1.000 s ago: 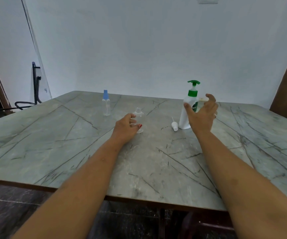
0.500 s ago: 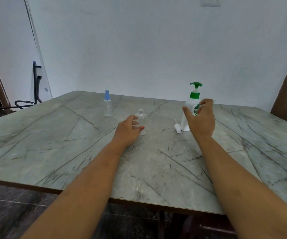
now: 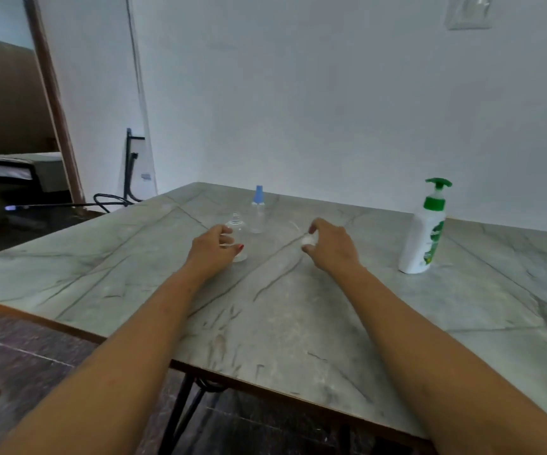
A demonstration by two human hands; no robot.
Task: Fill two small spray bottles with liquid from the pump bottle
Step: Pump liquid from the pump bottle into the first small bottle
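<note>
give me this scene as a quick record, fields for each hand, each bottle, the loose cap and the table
left hand: grips the uncapped spray bottle, which is clear and upright
right hand: pinches the white spray cap
capped spray bottle: blue cap on, upright, just behind the uncapped one, untouched
pump bottle: white with green pump, upright, right of the right hand, untouched
table: grey marble-pattern top

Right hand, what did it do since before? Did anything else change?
The right hand left the pump bottle, picked up the white spray cap and carried it left toward the open bottle. The left hand still holds that bottle; the blue-capped bottle stays standing behind.
</note>
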